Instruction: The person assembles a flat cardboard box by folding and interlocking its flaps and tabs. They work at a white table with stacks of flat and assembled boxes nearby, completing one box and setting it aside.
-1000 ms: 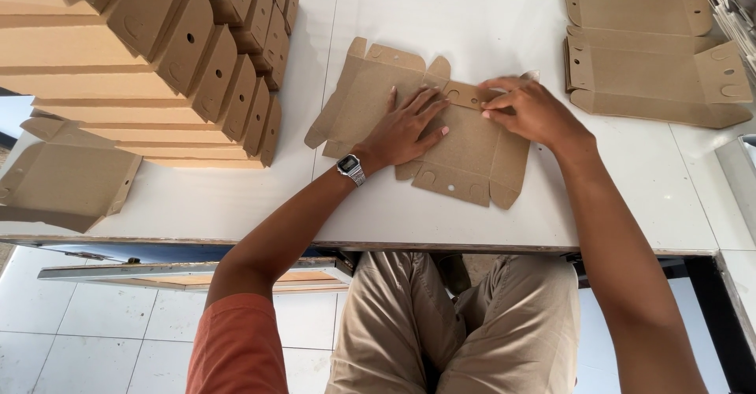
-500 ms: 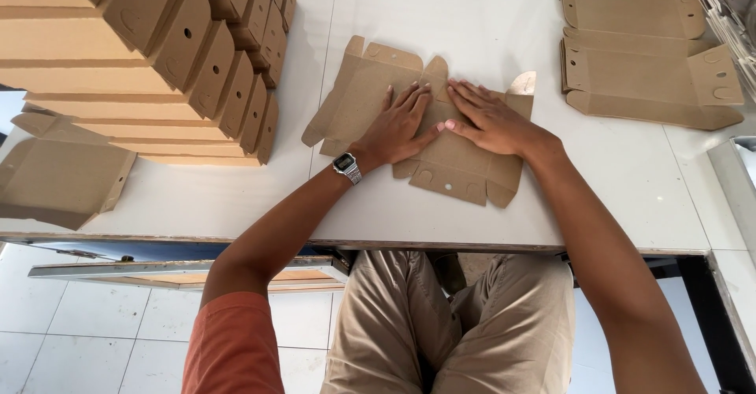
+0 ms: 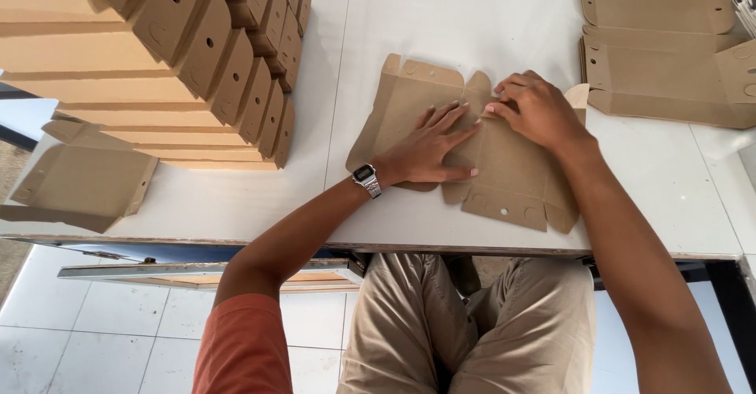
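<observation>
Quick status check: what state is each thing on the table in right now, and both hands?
Cardboard blank: flat on the table, unfolded, pinned by both hands.
Left hand: palm down, fingers spread on the blank.
Right hand: pressing the blank's upper part.
Folded boxes: assembled, stacked in a leaning row.
Flat blanks pile: unfolded, stacked.
Loose box: partly folded, at the table edge.

One flat cardboard blank [image 3: 480,158] lies mid-bench under two hands. One more blank [image 3: 79,185] lies near left. Two folded blanks [image 3: 661,55] lie far right. The stacked folded boxes [image 3: 197,55] at far left are too overlapped to count.
</observation>
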